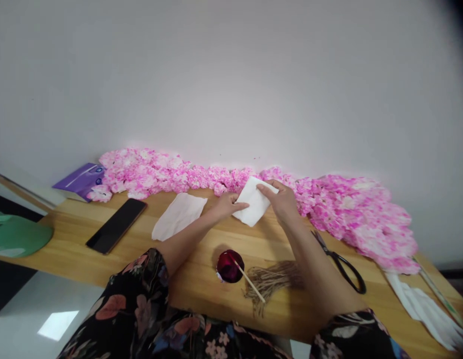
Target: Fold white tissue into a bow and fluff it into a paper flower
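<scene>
A folded white tissue [253,205] is held up over the far middle of the table. My left hand [230,204] pinches its left edge, thumb on top. My right hand [281,198] grips its upper right side, with the thumb across the face. Below the hands stands a small cup of dark red liquid [230,267], and a thin wooden stick [250,284] leans out of it to the right. A single pale tissue sheet [179,215] lies flat to the left of my left hand.
Pink and white artificial flowers [358,209] line the wall. Black scissors [342,264] and a bundle of thin brown twine or stems [272,281] lie on the right. White gloves [422,309] rest far right. A phone [116,225], purple packet [82,180] and green plastic object [20,235] are left.
</scene>
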`<state>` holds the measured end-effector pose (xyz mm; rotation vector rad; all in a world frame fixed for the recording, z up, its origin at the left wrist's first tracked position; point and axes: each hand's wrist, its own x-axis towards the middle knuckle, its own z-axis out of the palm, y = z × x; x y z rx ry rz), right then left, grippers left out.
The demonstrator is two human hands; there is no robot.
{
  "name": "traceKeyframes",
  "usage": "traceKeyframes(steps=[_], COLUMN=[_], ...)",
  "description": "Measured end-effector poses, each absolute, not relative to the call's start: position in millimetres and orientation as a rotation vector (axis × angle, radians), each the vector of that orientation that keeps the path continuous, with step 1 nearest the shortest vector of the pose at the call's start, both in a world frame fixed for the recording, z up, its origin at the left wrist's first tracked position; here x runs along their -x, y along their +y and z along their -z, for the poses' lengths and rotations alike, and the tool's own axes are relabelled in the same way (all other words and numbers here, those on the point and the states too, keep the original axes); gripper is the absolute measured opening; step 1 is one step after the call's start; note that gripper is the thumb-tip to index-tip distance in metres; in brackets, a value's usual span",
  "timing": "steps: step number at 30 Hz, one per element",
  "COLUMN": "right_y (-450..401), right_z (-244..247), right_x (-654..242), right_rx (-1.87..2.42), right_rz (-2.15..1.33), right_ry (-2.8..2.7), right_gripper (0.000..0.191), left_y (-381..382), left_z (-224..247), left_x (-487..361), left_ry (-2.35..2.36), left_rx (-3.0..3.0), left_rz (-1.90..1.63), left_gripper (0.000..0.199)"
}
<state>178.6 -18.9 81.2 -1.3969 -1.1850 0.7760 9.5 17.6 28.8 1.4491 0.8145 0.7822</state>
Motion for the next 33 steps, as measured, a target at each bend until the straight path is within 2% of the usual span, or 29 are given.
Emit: traceKeyframes(steps=[4, 8, 14, 19, 22, 28, 33], right_y=[-21, -27, -22, -22, -28, -43, -60], right_z=[-91, -87, -85, -88, -76, -49, -63], right_x=[-190, -181, -166, -177, -178, -166, -175], right_rx=[1.435, 1.461, 1.385, 1.219, 1.298, 1.498, 1.495], right_rz=[-0.640, -0.632, -0.648, -0.802, -0.957, -1.045, -1.087], right_ry=[-1.338, -1.475, -1.438, -1.214, -1.405, -1.714, -1.886], right_gripper=[0.026, 0.023, 0.021, 0.033, 0.039, 0.040, 0.034], left_y=[24, 23, 17, 18, 17, 15, 25], left_z=[-30, -39, -39, -46, -49, -49, -39], left_x=[-5, -5, -8, -7, -7, -9, -5], left_ry=[0.786, 0.644, 0.789, 0.678, 0.648, 0.715, 0.836], left_rx=[-1.550, -1.528, -1.289, -1.003, -0.924, -0.973, -1.043], left_rz=[-0.760, -0.897, -0.958, -1.140, -1.215, -1.318, -1.441], left_gripper=[0.027, 0.047, 0.036, 0.041, 0.043, 0.044, 0.041])
